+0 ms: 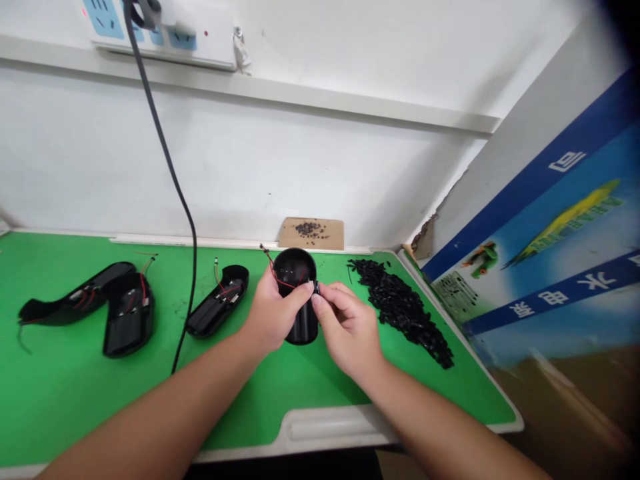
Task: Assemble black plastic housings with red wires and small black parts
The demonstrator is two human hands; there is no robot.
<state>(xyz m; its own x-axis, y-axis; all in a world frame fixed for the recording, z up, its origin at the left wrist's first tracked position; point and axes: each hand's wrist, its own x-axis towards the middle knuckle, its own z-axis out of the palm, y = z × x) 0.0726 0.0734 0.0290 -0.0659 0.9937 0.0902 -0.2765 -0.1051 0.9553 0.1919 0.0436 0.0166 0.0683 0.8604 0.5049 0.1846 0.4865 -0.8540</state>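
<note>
A black plastic housing with a rounded, hollow top and thin red wires is held over the green table. My left hand is closed around its left side, the thumb lying across the front. At the right edge, my right hand pinches a small dark piece against the housing, close to my left thumb; the piece is mostly hidden by the fingertips. Right of my hands lies a long pile of small black parts.
Similar black housings with wires lie at left: one near the black cable, others farther left. Small dark bits sit on cardboard by the wall. A power strip is above; a printed box stands right.
</note>
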